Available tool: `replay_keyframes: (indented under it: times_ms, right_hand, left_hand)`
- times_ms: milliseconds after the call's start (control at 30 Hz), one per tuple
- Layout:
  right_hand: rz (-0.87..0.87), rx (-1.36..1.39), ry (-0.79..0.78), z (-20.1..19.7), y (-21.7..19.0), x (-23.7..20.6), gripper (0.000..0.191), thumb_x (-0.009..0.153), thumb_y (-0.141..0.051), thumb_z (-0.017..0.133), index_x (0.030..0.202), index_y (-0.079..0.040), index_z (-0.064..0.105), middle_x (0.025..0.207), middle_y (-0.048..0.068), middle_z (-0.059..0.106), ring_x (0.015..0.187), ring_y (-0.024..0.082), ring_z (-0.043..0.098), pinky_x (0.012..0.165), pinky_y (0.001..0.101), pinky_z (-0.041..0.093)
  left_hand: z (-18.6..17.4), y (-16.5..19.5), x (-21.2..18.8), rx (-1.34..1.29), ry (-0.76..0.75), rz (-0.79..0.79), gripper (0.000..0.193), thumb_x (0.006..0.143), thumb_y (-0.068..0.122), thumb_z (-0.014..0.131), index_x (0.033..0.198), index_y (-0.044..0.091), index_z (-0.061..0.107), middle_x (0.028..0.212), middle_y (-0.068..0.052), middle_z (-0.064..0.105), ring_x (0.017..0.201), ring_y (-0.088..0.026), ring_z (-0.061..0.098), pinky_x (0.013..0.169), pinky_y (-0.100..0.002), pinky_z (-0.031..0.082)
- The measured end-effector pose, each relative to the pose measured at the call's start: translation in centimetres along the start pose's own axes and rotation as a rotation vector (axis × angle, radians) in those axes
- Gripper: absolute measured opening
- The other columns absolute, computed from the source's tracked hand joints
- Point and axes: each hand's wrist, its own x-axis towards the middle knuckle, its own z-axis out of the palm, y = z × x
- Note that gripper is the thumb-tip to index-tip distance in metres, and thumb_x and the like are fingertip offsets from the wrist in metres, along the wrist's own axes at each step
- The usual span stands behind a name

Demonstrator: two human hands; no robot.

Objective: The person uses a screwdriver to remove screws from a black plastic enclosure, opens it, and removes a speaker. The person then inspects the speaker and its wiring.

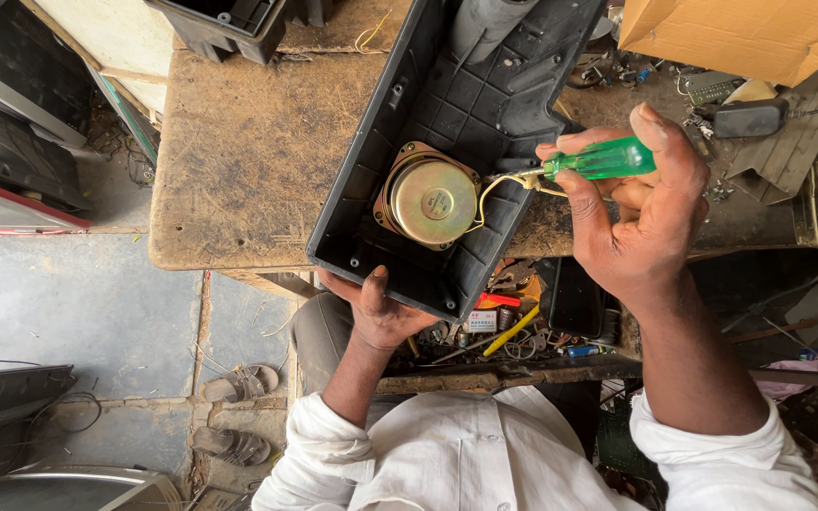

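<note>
Two hands: both the person's own, working apart, white sleeves (485, 454) nearest the camera.
Left hand (378, 308): gripped the near edge of the black plastic housing (447, 114) from below, thumb up on the rim, fingers hidden beneath.
Right hand (641, 213): closed around a green-handled screwdriver (603, 159), thumb on top, shaft aimed left toward the speaker; the tip was too small to make out.
Housing: lay open side up, tilted across the near edge of the worn wooden bench (248, 161), part of it overhanging toward the person.
Speaker (431, 197): round, brass-coloured back, seated in the housing's lower half; yellow wires (494, 185) ran from its right side toward the screwdriver.
Drawer of parts (513, 322): under the bench edge, cluttered with small tools and bits.
Floor, left: pair of sandals (239, 383) on grey concrete.
Far side: cardboard box (740, 33) at the top right corner, loose hardware scattered below it on the bench.
</note>
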Motion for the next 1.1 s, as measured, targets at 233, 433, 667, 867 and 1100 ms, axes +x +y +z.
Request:
replay_keyframes:
  times_ms: [233,433,667,867,1100]
  right_hand:
    - [-0.158,-0.202,-0.006,-0.2,1.3,0.5,0.058,0.103,0.006,0.079,0.145,-0.001,0.04,0.117,0.024,0.066,0.107,0.029,0.075,0.082,0.035,0.068]
    - [-0.205,-0.314,-0.005,0.7,1.8,3.4,0.042,0.103,-0.011,0.072,0.132,0.004,0.047,0.109,0.02,0.065,0.095,0.027,0.071,0.075,0.0382,0.058]
    - [0.001,0.113,0.179,4.4,3.9,6.4,0.023,0.127,-0.013,0.04,0.111,0.0,0.052,0.103,0.011,0.064,0.088,0.02,0.071,0.079,0.0314,0.057]
    - [0.183,0.438,0.296,7.6,7.2,6.8,0.026,0.128,-0.02,0.041,0.112,0.0,0.049,0.085,0.007,0.054,0.061,0.015,0.054,0.054,0.0265,0.048]
    - [0.149,1.212,-0.213,5.4,8.8,9.6,0.033,0.117,-0.027,0.048,0.09,-0.007,0.048,0.059,0.002,0.041,0.039,0.007,0.027,0.036,0.0252,0.023]
  left_hand:
    - [-0.3,0.2,0.5,-0.111,0.028,-0.103,0.124,0.066,0.076,0.091,0.155,0.024,0.023,0.154,-0.024,0.021,0.145,-0.043,0.024,0.119,-0.066,0.023]
    - [-1.0,0.7,2.2,-0.234,-0.003,-0.282,0.11,0.063,0.068,0.092,0.146,0.019,0.038,0.155,-0.032,0.014,0.151,-0.05,0.023,0.124,-0.064,0.034]
    - [-1.3,1.3,5.3,-0.235,-0.049,-0.284,0.121,0.066,0.068,0.09,0.153,0.01,0.03,0.162,-0.036,0.01,0.155,-0.052,0.019,0.122,-0.064,0.032]
    - [-2.1,1.7,6.5,-0.22,-0.146,-0.374,0.118,0.06,0.062,0.096,0.146,0.007,0.037,0.16,-0.038,0.013,0.156,-0.055,0.019,0.126,-0.065,0.032]
    - [-1.7,1.6,6.6,-0.209,-0.129,-0.362,0.119,0.061,0.061,0.096,0.148,0.007,0.036,0.16,-0.037,0.013,0.157,-0.055,0.02,0.126,-0.063,0.03]
